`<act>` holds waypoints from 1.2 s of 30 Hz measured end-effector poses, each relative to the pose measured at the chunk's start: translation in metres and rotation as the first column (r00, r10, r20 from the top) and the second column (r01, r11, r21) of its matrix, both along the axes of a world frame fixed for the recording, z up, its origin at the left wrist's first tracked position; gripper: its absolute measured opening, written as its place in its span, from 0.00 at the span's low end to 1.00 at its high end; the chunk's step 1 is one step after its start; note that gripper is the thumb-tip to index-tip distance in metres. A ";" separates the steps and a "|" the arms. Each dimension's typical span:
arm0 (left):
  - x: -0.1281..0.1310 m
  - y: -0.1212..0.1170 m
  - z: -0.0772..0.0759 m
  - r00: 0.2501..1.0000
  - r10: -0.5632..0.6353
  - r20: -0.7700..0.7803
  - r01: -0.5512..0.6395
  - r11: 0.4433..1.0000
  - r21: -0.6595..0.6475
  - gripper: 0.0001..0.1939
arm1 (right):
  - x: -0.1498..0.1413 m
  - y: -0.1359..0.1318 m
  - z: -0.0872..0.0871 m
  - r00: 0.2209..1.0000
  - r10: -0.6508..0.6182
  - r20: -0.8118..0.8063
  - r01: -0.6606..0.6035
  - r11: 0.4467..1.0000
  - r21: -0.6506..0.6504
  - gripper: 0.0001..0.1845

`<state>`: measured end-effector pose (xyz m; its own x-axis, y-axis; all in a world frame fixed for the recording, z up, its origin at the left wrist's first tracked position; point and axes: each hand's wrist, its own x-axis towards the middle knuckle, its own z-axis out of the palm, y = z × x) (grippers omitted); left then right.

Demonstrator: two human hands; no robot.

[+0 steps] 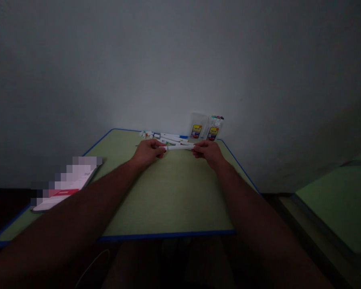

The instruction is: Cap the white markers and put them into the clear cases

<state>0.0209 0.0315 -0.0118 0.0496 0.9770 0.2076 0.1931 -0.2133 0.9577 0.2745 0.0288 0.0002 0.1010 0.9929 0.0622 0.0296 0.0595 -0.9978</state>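
Note:
A white marker [179,147] lies level between my two hands, just above the far part of the table. Its left end sits in the closed fingers of my left hand [149,152]. My right hand [209,151] pinches the right end, and the fingers cover the tip there. Directly behind the hands, several white markers [172,137] lie in a loose pile, with short caps [143,134] at its left. Behind my right hand stand a clear case [197,125] with a yellow label and a second case [214,128] holding markers with coloured ends.
The light green table [171,200] has a blue edge and stands against a grey wall [174,72]. A phone or tablet [74,186] with a lit, partly blurred screen lies at the left. A thin pale cable [92,263] hangs below the front edge.

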 end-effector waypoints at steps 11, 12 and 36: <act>0.005 0.002 -0.002 0.992 -0.026 0.124 0.034 0.998 -0.059 0.06 | -0.001 0.002 0.000 1.000 -0.015 0.000 0.015 1.000 -0.025 0.06; 0.005 0.002 -0.003 0.992 -0.020 0.121 0.026 0.998 -0.055 0.06 | -0.001 0.002 0.000 1.000 -0.018 0.003 0.018 1.000 -0.021 0.06; 0.005 0.001 -0.002 0.998 0.053 -0.030 -0.052 0.997 0.049 0.05 | 0.000 0.002 -0.003 0.998 0.010 0.058 -0.013 0.998 0.060 0.05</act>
<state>0.0254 0.0324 -0.0134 0.0058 0.9673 0.2534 0.2353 -0.2476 0.9399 0.2747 0.0304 -0.0031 0.0841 0.9882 0.1277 0.0858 0.1205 -0.9890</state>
